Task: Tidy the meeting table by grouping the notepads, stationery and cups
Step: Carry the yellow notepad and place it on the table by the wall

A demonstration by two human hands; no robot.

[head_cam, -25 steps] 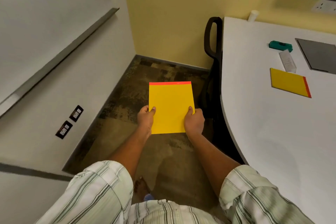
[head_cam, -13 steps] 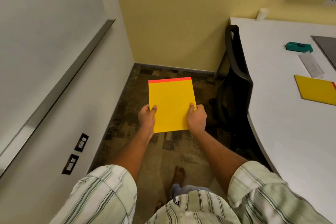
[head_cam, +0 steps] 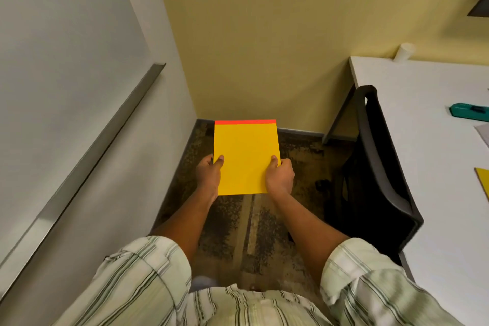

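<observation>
9 o'clock: whiteboard (head_cam: 53, 47) with metal tray (head_cam: 87, 145), on a white wall.
12 o'clock: yellow wall (head_cam: 264, 34).
Centre: notepad (head_cam: 246, 159), yellow with a red top strip, held level over patterned carpet (head_cam: 246, 233). Left hand (head_cam: 209, 174) and right hand (head_cam: 281, 176) grip its lower edges, thumbs on top, fingers (head_cam: 207, 160) curled round.
3 o'clock: black chair (head_cam: 375, 167) against the white worktop (head_cam: 423, 140).
On the worktop: cup (head_cam: 404, 52), 1 o'clock; teal stationery item (head_cam: 468, 111) and second pad (head_cam: 483, 180), 3 o'clock edge.
</observation>
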